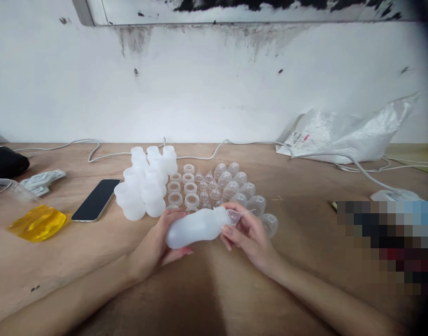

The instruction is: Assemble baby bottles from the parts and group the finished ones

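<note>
A frosted white baby bottle (pixel 194 228) lies tilted on its side in the air, its base in my left hand (pixel 164 233), which is wrapped round it. At the neck end, my right hand (pixel 247 233) closes its thumb and fingers about the collar ring (pixel 221 217). A clear teat (pixel 234 216) sticks out past the ring toward the right, partly behind the fingers. Just beyond my hands stand rows of white collar rings (pixel 174 199), small clear teats (pixel 204 185) and clear domed caps (pixel 248 190).
Several white bottles (pixel 135 200) stand grouped at the left of the rings. Beside them lies a phone (pixel 96 199), with a yellow film piece (pixel 38 223) further left. A plastic bag (pixel 340 135) and a white cable (pixel 221 148) lie along the wall.
</note>
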A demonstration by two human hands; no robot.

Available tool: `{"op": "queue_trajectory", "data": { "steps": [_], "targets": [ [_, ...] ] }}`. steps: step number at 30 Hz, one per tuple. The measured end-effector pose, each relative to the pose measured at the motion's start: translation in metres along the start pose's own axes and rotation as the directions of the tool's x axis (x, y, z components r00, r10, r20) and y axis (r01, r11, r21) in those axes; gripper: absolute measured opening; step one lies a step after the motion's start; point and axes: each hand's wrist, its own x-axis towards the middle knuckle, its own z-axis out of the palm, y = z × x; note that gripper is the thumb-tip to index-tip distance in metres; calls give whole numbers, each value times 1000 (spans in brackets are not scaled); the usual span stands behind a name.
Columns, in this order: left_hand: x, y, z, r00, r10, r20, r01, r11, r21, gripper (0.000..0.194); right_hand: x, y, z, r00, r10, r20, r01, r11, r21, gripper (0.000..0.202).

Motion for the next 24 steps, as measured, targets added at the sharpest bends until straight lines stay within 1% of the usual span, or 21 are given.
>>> {"op": "queue_trajectory", "data": {
  "steps": [2,3,5,6,7,8,10,11,13,14,15,17,20,22,24],
  "targets": [
    [0,2,0,1000,7,0,-7,1000,-26,54,2,-5,-1,1000,11,0,-11,999,-50,30],
    [0,3,0,1000,6,-2,-6,998,-59,52,4,-11,-4,1000,20,18,-18,995,-94,33],
    [-1,7,1,1000,-13,-17,10,988,-153,47,7,-25,-13,996,34,81,-13,970,-245,41],
    [-1,8,1,999,-33,-24,28,980,-197,45,7,-33,-19,993,35,113,7,934,-357,45],
    [-2,10,1,998,-65,-26,57,972,-229,43,7,-42,-27,993,23,118,37,874,-484,47],
    [-2,11,2,995,-100,-28,89,964,-249,42,6,-49,-36,995,-13,104,74,788,-611,48],
    [-2,12,2,982,-186,-20,174,949,-263,41,1,-58,-56,995,-80,57,93,579,-810,41],
    [-2,12,2,973,-229,-17,216,939,-269,40,-3,-59,-65,994,-96,44,84,472,-877,38],
    [-1,11,1,950,-310,-25,290,912,-291,39,-12,-54,-82,998,-58,31,46,279,-959,37],
    [0,11,1,937,-347,-33,322,897,-303,38,-16,-48,-89,999,-26,33,38,214,-976,37],
    [1,10,1,925,-378,-40,348,884,-314,38,-20,-42,-95,1000,12,29,26,180,-983,38],
    [2,9,1,906,-419,-48,383,864,-326,38,-26,-27,-103,998,60,27,16,176,-984,39],
    [4,10,2,900,-431,-55,391,859,-329,40,-29,-12,-109,998,62,33,17,240,-971,34],
    [4,11,1,896,-439,-60,399,858,-323,40,-29,-9,-109,998,55,31,14,289,-957,31],
    [5,13,1,889,-454,-63,414,854,-314,40,-29,-13,-110,997,77,24,-2,320,-947,29]
  ]
}}
